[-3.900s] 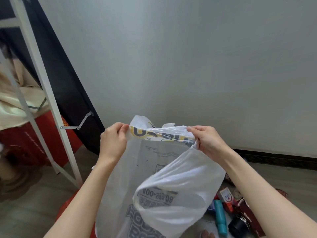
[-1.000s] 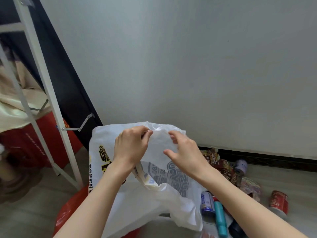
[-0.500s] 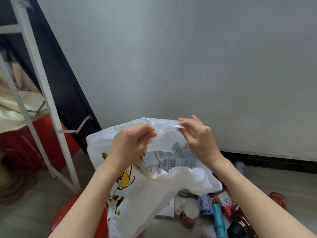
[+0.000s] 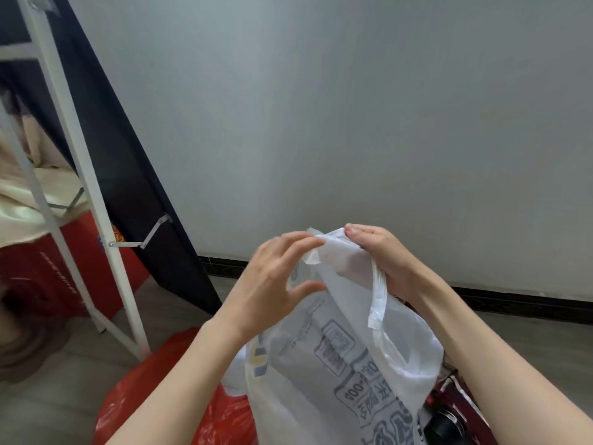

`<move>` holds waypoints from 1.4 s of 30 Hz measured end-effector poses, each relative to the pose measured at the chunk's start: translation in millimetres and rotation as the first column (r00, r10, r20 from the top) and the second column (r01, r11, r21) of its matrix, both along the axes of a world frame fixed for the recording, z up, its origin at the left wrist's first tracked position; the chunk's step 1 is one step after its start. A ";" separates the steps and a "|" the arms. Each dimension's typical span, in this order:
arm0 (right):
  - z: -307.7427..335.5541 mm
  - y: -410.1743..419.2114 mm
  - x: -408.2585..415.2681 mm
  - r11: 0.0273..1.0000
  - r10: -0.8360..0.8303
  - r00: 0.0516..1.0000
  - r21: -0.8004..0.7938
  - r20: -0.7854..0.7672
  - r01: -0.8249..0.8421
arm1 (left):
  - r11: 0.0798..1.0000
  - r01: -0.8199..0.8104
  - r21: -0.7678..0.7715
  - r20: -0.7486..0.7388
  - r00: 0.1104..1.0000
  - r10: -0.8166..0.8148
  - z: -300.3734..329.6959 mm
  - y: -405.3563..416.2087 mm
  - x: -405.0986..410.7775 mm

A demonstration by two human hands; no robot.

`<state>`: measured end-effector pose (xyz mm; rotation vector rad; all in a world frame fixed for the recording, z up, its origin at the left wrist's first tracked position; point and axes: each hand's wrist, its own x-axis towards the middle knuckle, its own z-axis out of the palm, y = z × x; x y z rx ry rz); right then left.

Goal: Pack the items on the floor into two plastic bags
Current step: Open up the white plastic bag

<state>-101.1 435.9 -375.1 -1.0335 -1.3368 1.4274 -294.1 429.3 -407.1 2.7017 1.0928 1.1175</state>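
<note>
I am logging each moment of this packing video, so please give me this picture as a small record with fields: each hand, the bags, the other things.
left hand: fingers spread, fingertips touching the top edge of the white plastic bag
right hand: grips the white bag's bunched top, one handle loop hanging below it
white plastic bag: held up, grey print showing, not yet opened wide
red plastic bag: on the floor, under the left forearm
items: dark objects at lower right, mostly hidden
packed so far: cannot tell

A white plastic bag (image 4: 340, 358) with grey print hangs upright, its top bunched. A crumpled red plastic bag (image 4: 167, 396) lies on the floor just left of it.
</note>
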 end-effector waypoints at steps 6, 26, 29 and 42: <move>-2.0 0.6 -2.7 0.996 0.014 0.980 0.087 0.201 -0.032 | 0.999 0.051 -0.011 0.166 0.985 -0.049 1.2 0.1 15.2; -30.8 -29.4 -48.6 0.780 -0.509 0.680 0.617 0.527 0.105 | 0.895 -0.196 -0.402 0.349 0.870 0.347 27.5 -0.6 -7.7; -36.7 -22.8 -41.5 0.665 -0.612 0.583 0.746 0.534 0.014 | 0.855 -0.006 -0.519 0.353 0.909 0.221 35.1 -8.0 -9.4; -15.8 -7.9 -30.6 0.931 -0.300 0.883 0.313 0.361 0.188 | 0.939 -0.251 0.235 0.022 0.967 0.253 12.2 -2.5 -6.4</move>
